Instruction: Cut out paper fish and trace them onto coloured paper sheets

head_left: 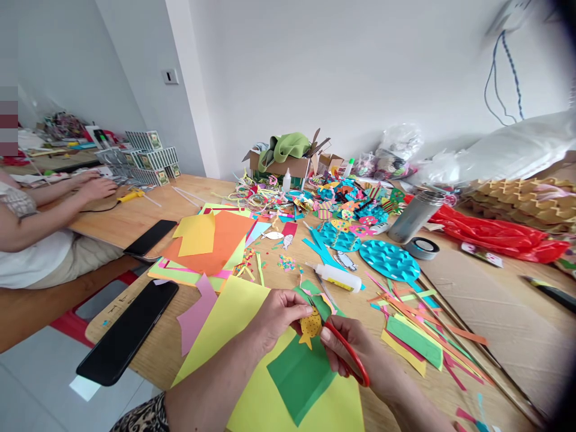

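My left hand [281, 312] pinches the upper left edge of a small yellow paper fish [310, 327] with dark dots, its forked tail pointing down. Wrapped round the handles of red scissors [348, 351] is my right hand [348, 345]; the blades lie at the fish's upper right side. Beneath both hands are a dark green paper sheet [301, 375] and a large yellow sheet [243, 300]. A white glue bottle [339, 278] lies on its side beyond my hands.
Phones [130, 330] lie at left beside stacked coloured paper [225, 240]. Turquoise discs [389, 260], a steel flask [416, 216] and paper strips [443, 327] are at right. Craft scraps and a box [256, 163] stand behind. Another person's hands [96, 185] work at far left.
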`<state>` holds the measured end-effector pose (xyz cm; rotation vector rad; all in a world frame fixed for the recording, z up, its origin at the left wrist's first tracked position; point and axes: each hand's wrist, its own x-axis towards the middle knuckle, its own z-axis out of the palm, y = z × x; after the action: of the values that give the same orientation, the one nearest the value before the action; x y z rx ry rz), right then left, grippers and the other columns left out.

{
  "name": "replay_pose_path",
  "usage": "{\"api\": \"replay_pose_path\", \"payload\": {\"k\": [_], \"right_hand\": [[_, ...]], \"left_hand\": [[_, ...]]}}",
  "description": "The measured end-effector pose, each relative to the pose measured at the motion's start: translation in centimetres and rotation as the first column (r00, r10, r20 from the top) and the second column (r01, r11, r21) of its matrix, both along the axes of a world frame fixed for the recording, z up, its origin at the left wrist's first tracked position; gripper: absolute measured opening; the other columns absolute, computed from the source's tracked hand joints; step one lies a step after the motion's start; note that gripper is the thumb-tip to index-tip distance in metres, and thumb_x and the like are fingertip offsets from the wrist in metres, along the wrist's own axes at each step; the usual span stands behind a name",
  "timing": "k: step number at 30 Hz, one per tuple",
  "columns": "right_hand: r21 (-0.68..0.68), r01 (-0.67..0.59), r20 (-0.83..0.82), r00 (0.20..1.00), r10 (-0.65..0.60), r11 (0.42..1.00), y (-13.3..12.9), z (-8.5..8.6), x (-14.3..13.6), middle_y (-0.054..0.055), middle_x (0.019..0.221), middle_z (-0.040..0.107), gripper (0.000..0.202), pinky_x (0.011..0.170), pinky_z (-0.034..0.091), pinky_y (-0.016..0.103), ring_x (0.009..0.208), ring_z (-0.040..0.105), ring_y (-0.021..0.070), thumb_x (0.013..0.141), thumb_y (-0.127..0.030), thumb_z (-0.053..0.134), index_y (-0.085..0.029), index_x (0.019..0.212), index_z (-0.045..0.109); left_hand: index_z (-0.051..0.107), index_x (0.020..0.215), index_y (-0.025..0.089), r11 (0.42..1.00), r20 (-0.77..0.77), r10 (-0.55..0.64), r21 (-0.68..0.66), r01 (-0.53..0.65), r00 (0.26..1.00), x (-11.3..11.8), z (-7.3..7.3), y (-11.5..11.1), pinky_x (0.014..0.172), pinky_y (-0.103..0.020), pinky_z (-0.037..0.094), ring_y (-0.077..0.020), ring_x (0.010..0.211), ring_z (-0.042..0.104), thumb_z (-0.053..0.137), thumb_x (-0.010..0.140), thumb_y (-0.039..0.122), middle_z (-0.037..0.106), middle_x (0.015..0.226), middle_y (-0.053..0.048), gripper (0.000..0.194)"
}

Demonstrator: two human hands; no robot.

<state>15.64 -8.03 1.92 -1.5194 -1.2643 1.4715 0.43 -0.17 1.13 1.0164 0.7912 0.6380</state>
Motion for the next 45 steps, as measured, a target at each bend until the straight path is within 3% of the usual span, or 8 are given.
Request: {"api": "replay_pose_path", "payload": {"k": [10, 14, 20, 27, 35, 38, 42, 45], "right_hand": [[-0.001, 0.017, 0.012, 1.0, -0.017, 1.0, 0.0, -0.1, -0.1, -0.004, 0.043, 0.053, 0.055, 0.04, 0.029, 0.022, 0.037, 0.043, 0.0087, 0.065, -0.072, 0.065, -0.022, 0.061, 0.042], [0.005, 0.095, 0.002, 0.995, -0.095, 0.995, 0.2, -0.1, 0.2, -0.004, 0.044, 0.053, 0.054, 0.04, 0.027, 0.023, 0.038, 0.042, 0.0094, 0.064, -0.07, 0.067, -0.022, 0.063, 0.042], [0.207, 0.271, -0.052, 0.963, -0.266, 0.94, 0.3, 0.4, 0.1, -0.002, 0.068, 0.055, 0.044, 0.056, 0.04, 0.025, 0.062, 0.05, 0.0142, 0.061, -0.051, 0.08, -0.02, 0.076, 0.053], [0.212, 0.255, -0.074, 0.967, -0.245, 0.943, 0.1, -0.1, -0.2, -0.002, 0.067, 0.053, 0.038, 0.057, 0.04, 0.025, 0.063, 0.049, 0.0139, 0.063, -0.04, 0.08, -0.02, 0.075, 0.05], [0.21, 0.278, -0.112, 0.959, -0.26, 0.937, 0.2, -0.3, -0.9, -0.004, 0.063, 0.053, 0.038, 0.055, 0.038, 0.023, 0.06, 0.047, 0.0125, 0.06, -0.032, 0.082, -0.02, 0.073, 0.05], [0.224, 0.333, -0.142, 0.941, -0.307, 0.916, 0.2, -0.5, -0.8, -0.002, 0.068, 0.057, 0.036, 0.059, 0.041, 0.024, 0.065, 0.051, 0.0141, 0.06, -0.032, 0.082, -0.019, 0.075, 0.052], [0.234, 0.372, -0.174, 0.925, -0.338, 0.898, 0.3, -0.7, -0.2, -0.001, 0.071, 0.059, 0.033, 0.06, 0.043, 0.024, 0.067, 0.053, 0.0147, 0.061, -0.029, 0.082, -0.019, 0.076, 0.054], [0.228, 0.38, -0.205, 0.919, -0.337, 0.897, 0.6, -1.1, 0.2, -0.002, 0.068, 0.058, 0.033, 0.057, 0.042, 0.024, 0.064, 0.052, 0.0138, 0.059, -0.028, 0.082, -0.019, 0.075, 0.055]], "left_hand": [[0.062, 0.061, 0.013, 1.0, 0.02, 0.003, -0.012, -0.002, 1.0, 0.0, -0.2, 0.1, 0.051, -0.025, 0.041, -0.0107, 0.049, 0.052, 0.077, 0.056, 0.038, 0.06, 0.056, -0.001, 0.03], [0.062, 0.061, 0.013, 1.0, 0.02, 0.018, -0.005, -0.018, 1.0, 0.0, -0.1, 0.0, 0.051, -0.024, 0.041, -0.01, 0.049, 0.051, 0.078, 0.057, 0.038, 0.058, 0.055, 0.0, 0.03], [0.066, 0.066, 0.011, 0.999, 0.023, 0.016, 0.04, -0.017, 1.0, 0.1, 0.0, -0.2, 0.053, -0.026, 0.043, -0.0123, 0.055, 0.054, 0.08, 0.056, 0.042, 0.061, 0.061, -0.003, 0.035], [0.066, 0.067, 0.011, 0.997, -0.004, -0.025, 0.071, 0.025, 1.0, 0.2, 0.0, -0.3, 0.056, -0.025, 0.041, -0.0111, 0.057, 0.052, 0.084, 0.054, 0.041, 0.061, 0.061, -0.003, 0.037], [0.063, 0.06, 0.012, 0.989, 0.022, 0.035, 0.143, -0.037, 0.999, 0.2, -0.4, -0.4, 0.058, -0.024, 0.036, -0.0097, 0.056, 0.047, 0.083, 0.055, 0.038, 0.056, 0.056, 0.0, 0.032], [0.063, 0.062, 0.012, 0.993, 0.036, 0.033, 0.116, -0.037, 0.999, 0.3, -0.3, -0.4, 0.057, -0.024, 0.038, -0.0098, 0.055, 0.048, 0.081, 0.058, 0.044, 0.056, 0.056, -0.001, 0.037], [0.066, 0.075, 0.011, 0.999, 0.037, -0.007, 0.037, 0.006, 0.999, 0.4, -0.3, -0.2, 0.054, -0.025, 0.041, -0.0129, 0.056, 0.055, 0.065, 0.071, 0.062, 0.062, 0.064, -0.005, 0.051], [0.064, 0.077, 0.012, 0.998, 0.056, -0.034, 0.05, 0.031, 0.998, 0.3, -0.6, 0.0, 0.054, -0.024, 0.043, -0.0122, 0.057, 0.055, 0.071, 0.069, 0.055, 0.061, 0.066, -0.004, 0.045]]}}
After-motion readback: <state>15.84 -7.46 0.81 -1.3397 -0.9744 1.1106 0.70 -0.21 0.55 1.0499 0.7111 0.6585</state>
